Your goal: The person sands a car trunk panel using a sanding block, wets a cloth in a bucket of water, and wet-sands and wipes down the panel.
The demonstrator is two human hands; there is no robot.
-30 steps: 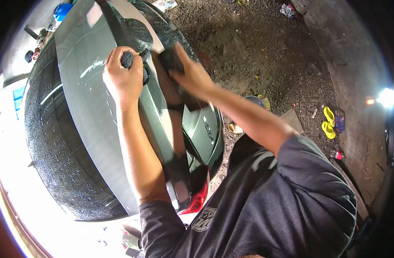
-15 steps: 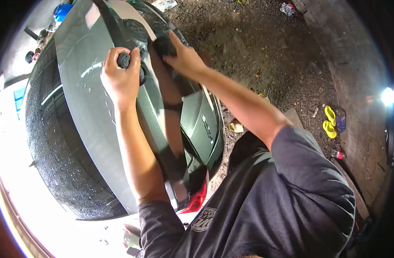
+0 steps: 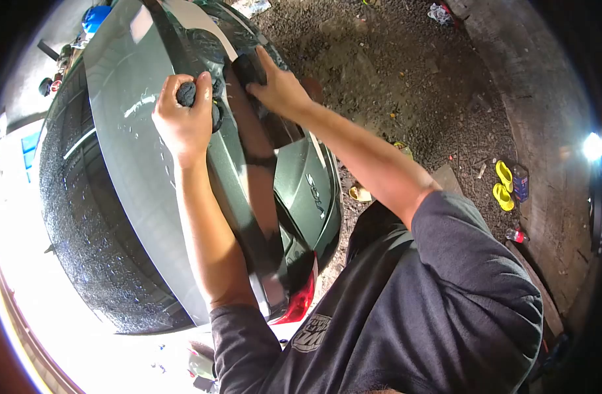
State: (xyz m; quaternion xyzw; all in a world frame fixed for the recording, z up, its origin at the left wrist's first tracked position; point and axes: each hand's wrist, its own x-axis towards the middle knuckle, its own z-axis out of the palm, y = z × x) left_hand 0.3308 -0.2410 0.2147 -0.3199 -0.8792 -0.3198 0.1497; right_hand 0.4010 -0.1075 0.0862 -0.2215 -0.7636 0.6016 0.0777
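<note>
The rear of a dark grey-green car (image 3: 127, 164) lies under both arms, its paint wet in places. My left hand (image 3: 183, 121) is closed around a dark, rough-textured wad (image 3: 186, 94), possibly a cloth or sponge, above the boot lid near the round badge (image 3: 217, 116). On the car's rear panel, my right hand (image 3: 281, 90) grips a black block-shaped pad (image 3: 247, 69), thumb on the near side and a finger stretched along the far side. Its exact kind does not show. Raised lettering (image 3: 316, 197) and a red tail light (image 3: 302, 297) are nearer to me.
Water drops cover the rear window (image 3: 110, 243) on the left. Dirt and gravel ground (image 3: 380, 85) lies beyond the bumper. Yellow clogs (image 3: 503, 186) and a bottle with a red label (image 3: 515, 235) are on the right, beside a concrete strip (image 3: 537, 125). A bright lamp (image 3: 595, 147) shines at the right edge.
My right hand has shifted very slightly to the left, and its black pad looks sharper now. My left hand has tilted a little with its wad and stays over the same spot.
</note>
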